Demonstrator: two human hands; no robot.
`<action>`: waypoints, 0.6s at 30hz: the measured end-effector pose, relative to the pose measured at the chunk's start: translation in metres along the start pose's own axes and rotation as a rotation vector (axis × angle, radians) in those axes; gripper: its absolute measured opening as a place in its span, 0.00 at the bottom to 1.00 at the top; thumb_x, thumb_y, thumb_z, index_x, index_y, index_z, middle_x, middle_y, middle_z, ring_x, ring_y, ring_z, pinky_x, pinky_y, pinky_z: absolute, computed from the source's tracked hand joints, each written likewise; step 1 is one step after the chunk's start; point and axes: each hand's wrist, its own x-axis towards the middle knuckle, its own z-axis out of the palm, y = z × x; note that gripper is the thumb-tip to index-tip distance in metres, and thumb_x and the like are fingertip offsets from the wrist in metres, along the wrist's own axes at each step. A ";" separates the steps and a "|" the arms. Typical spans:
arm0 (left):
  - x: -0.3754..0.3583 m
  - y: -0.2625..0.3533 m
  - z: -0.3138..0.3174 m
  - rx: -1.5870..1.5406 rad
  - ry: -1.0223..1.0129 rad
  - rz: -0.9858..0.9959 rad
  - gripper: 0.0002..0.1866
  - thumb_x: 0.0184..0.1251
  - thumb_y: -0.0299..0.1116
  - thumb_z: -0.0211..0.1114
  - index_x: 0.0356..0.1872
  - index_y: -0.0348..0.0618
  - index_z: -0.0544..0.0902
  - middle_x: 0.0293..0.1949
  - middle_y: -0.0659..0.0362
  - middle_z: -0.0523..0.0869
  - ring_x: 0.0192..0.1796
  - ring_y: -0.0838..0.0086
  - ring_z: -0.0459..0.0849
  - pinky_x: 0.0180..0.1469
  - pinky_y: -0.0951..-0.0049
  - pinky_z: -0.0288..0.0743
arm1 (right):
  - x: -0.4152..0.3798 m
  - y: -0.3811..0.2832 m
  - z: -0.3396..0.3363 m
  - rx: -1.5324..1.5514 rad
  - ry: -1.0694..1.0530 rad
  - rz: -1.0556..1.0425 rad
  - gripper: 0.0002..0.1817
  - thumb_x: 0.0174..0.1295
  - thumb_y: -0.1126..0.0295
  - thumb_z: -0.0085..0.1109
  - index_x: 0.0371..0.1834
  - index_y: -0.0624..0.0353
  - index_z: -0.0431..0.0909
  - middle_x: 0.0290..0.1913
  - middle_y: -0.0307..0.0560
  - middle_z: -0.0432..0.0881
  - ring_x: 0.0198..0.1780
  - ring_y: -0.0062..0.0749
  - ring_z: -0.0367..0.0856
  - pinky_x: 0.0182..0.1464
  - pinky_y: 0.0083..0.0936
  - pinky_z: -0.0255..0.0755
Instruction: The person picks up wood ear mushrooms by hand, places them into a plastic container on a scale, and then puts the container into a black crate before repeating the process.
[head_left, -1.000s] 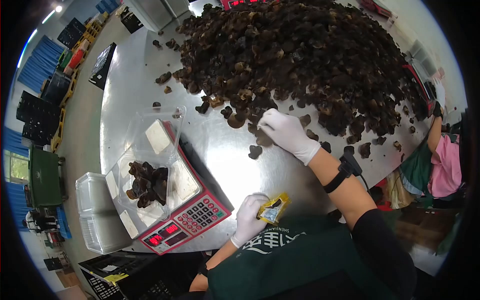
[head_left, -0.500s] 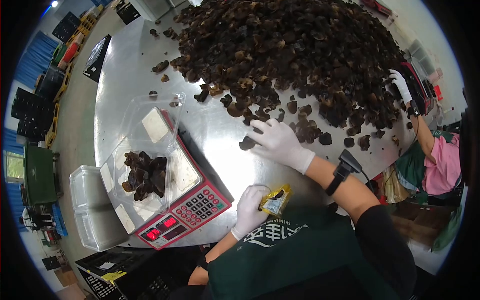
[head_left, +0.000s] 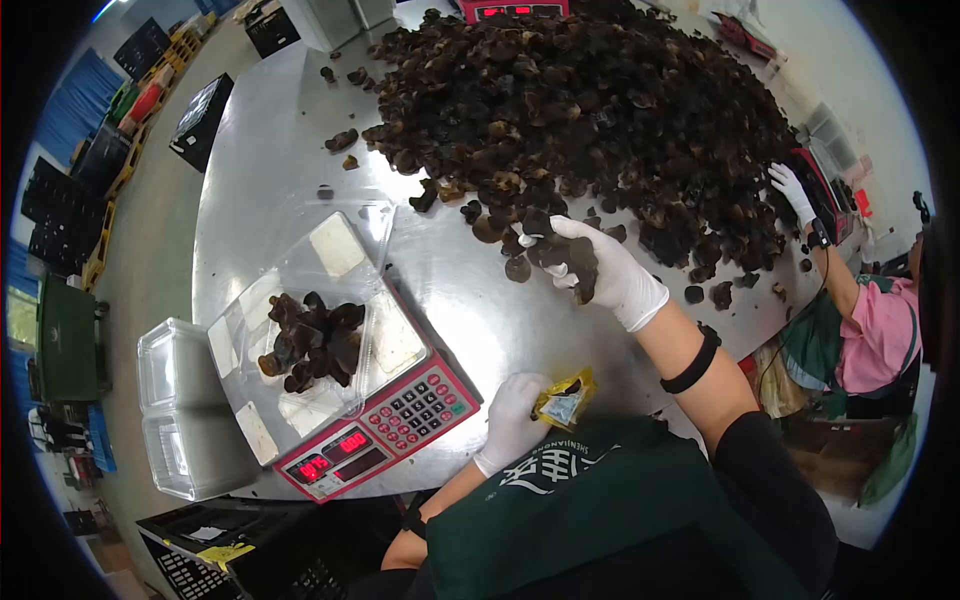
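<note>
Right hand [head_left: 618, 275] clutches fungus [head_left: 572, 255], left hand [head_left: 515, 415] packet [head_left: 568, 400] near tabletop [head_left: 540, 335] edge; open room between

We locate the wood ear mushroom heap [head_left: 600, 130] on the table [head_left: 270, 150], beyond our right hand [head_left: 618, 268]. Mushroom pieces [head_left: 572, 262] sit in that hand. Nearer us, our left hand [head_left: 515, 412] has a packet [head_left: 566, 400] at its right side. Left of the left hand, we find the digital scale [head_left: 408, 405], bearing an open clamshell tray [head_left: 372, 340] with mushrooms [head_left: 312, 340] inside; stacked trays [head_left: 175, 450] stand farther left.
</note>
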 end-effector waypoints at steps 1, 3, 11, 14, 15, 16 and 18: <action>-0.001 0.001 -0.001 0.002 0.010 -0.002 0.17 0.45 0.21 0.71 0.40 0.42 0.81 0.42 0.53 0.84 0.48 0.56 0.83 0.50 0.61 0.76 | 0.001 0.002 0.007 -0.007 -0.006 0.005 0.18 0.75 0.62 0.51 0.57 0.62 0.78 0.47 0.47 0.85 0.28 0.20 0.76 0.25 0.14 0.70; -0.001 0.003 -0.002 -0.032 0.016 -0.021 0.18 0.46 0.21 0.72 0.41 0.41 0.81 0.42 0.52 0.84 0.49 0.54 0.82 0.51 0.61 0.76 | 0.004 0.004 0.021 0.048 -0.055 0.036 0.18 0.74 0.61 0.52 0.58 0.63 0.78 0.46 0.48 0.84 0.28 0.20 0.76 0.24 0.15 0.72; 0.002 0.006 -0.015 -0.067 0.004 0.043 0.16 0.50 0.22 0.70 0.42 0.40 0.79 0.42 0.50 0.82 0.48 0.52 0.80 0.50 0.56 0.74 | 0.027 0.003 0.193 -0.756 -0.074 -0.025 0.13 0.65 0.63 0.61 0.44 0.60 0.85 0.35 0.37 0.82 0.36 0.20 0.79 0.40 0.20 0.72; 0.001 0.002 -0.007 -0.069 -0.011 0.017 0.18 0.47 0.24 0.76 0.42 0.40 0.82 0.40 0.51 0.84 0.47 0.54 0.82 0.51 0.63 0.76 | 0.088 0.078 0.213 -0.895 -0.324 -0.865 0.12 0.63 0.64 0.61 0.38 0.62 0.84 0.36 0.51 0.84 0.40 0.41 0.83 0.47 0.32 0.76; -0.011 -0.015 0.003 0.083 -0.040 0.022 0.18 0.49 0.23 0.76 0.44 0.39 0.83 0.36 0.54 0.85 0.44 0.56 0.84 0.48 0.64 0.78 | 0.092 0.089 0.222 -1.038 -0.368 -0.934 0.11 0.60 0.64 0.61 0.37 0.61 0.85 0.42 0.56 0.84 0.45 0.52 0.82 0.50 0.37 0.76; -0.020 -0.023 0.008 -0.031 -0.049 -0.037 0.19 0.47 0.25 0.76 0.44 0.40 0.85 0.37 0.52 0.86 0.44 0.56 0.85 0.47 0.61 0.78 | 0.099 0.108 0.225 -1.157 -0.384 -0.901 0.12 0.63 0.64 0.59 0.45 0.55 0.86 0.46 0.53 0.83 0.49 0.51 0.81 0.54 0.39 0.75; -0.023 -0.029 0.010 -0.168 -0.077 -0.133 0.21 0.45 0.28 0.77 0.45 0.40 0.87 0.38 0.51 0.87 0.43 0.55 0.86 0.47 0.58 0.78 | 0.087 0.108 0.238 -1.907 -0.419 -0.778 0.20 0.65 0.52 0.57 0.50 0.53 0.85 0.52 0.48 0.83 0.54 0.43 0.81 0.55 0.41 0.73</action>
